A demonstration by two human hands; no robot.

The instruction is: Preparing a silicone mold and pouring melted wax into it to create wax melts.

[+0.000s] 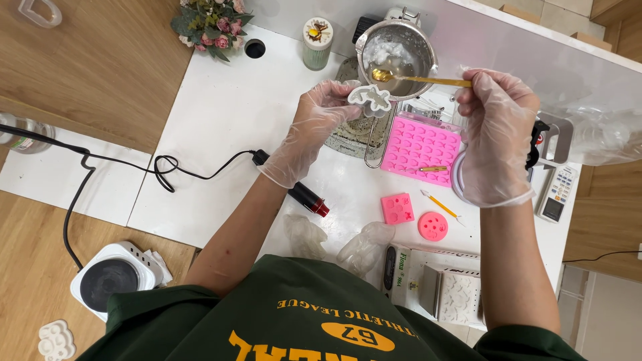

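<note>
My left hand (319, 120), in a clear glove, holds a small white silicone mould (369, 99) up beside a steel pot (396, 55). My right hand (496, 134), also gloved, grips a gold spoon (418, 79) by its handle. The spoon's bowl is over the pot's melted, pale contents and close to the mould. The pot stands on a round stand at the back of the white table (221, 134).
A large pink mould tray (421, 144), a small pink square mould (397, 208) and a round pink mould (433, 226) lie on the table. Also here are a red-tipped black tool (309, 198), black cable (167, 167), flowers (212, 23), jar (317, 43), spare gloves (334, 242) and a hot plate (110, 277) on the floor.
</note>
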